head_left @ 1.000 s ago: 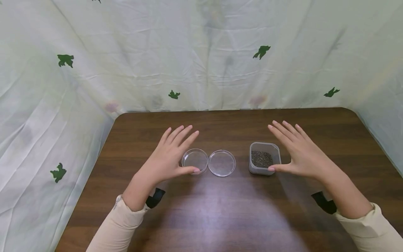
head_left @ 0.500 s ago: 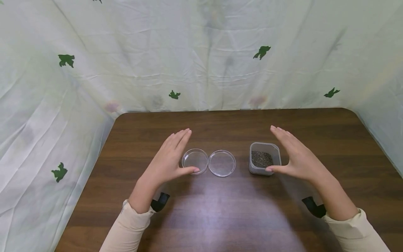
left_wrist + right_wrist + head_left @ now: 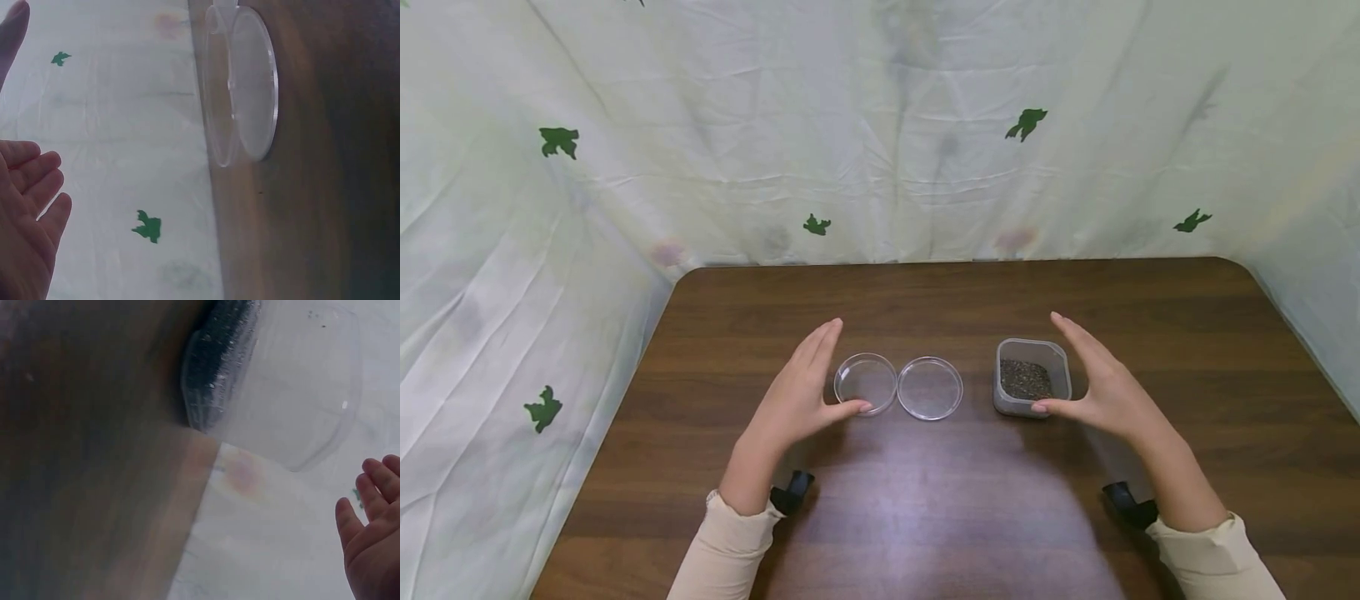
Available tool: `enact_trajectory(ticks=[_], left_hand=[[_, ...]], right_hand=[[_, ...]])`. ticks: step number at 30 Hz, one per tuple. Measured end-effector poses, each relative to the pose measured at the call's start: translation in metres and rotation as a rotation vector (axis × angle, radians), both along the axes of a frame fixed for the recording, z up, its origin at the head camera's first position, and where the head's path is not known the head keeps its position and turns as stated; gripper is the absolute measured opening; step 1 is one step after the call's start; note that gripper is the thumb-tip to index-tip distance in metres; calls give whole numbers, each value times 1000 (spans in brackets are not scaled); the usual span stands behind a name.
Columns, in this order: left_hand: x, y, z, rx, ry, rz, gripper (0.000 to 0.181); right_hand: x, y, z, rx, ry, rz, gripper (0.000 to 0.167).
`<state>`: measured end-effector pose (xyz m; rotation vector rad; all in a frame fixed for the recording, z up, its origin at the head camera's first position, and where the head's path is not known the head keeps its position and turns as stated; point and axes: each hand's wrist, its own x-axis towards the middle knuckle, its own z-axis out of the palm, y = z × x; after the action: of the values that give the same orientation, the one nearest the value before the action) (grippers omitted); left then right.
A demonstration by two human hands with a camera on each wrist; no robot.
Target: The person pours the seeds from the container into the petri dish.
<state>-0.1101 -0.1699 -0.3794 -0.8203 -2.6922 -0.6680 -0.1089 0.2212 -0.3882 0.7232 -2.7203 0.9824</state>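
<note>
Left hand (image 3: 792,396) with straight fingers, thumb spread wide, empty, left of a clear round dish (image 3: 867,381), thumbtip overlapping its near rim, second dish (image 3: 929,389) beside it, right hand (image 3: 1110,390) equally spread, empty, right of a square tub (image 3: 1011,406) of dark grains (image 3: 1024,379), thumbtip overlapping its near corner

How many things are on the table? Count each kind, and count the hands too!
Round clear dishes: 2 (left dish and right dish)
Square tub with dark grains in it: 1
Hands: 2 (left hand and right hand)
Total: 5
</note>
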Motion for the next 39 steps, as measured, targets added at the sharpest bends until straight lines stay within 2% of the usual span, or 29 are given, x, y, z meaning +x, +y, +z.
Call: enact_trajectory(ticks=[7, 16, 19, 26, 39], left_hand=[[3, -4, -16, 60, -82, 62, 107], [3, -6, -36, 173, -289, 105, 109], [3, -7, -42, 192, -337, 124, 110], [0, -9, -54, 249, -392, 135, 111], [-4, -10, -77, 319, -409, 115, 109]], right_hand=[[0, 0, -14, -54, -64, -57, 111], [1, 0, -24, -109, -120, -115, 111], [0, 0, -26, -119, -147, -124, 110], [0, 1, -33, -136, -217, -144, 107], [-1, 0, -52, -242, -248, -142, 104]])
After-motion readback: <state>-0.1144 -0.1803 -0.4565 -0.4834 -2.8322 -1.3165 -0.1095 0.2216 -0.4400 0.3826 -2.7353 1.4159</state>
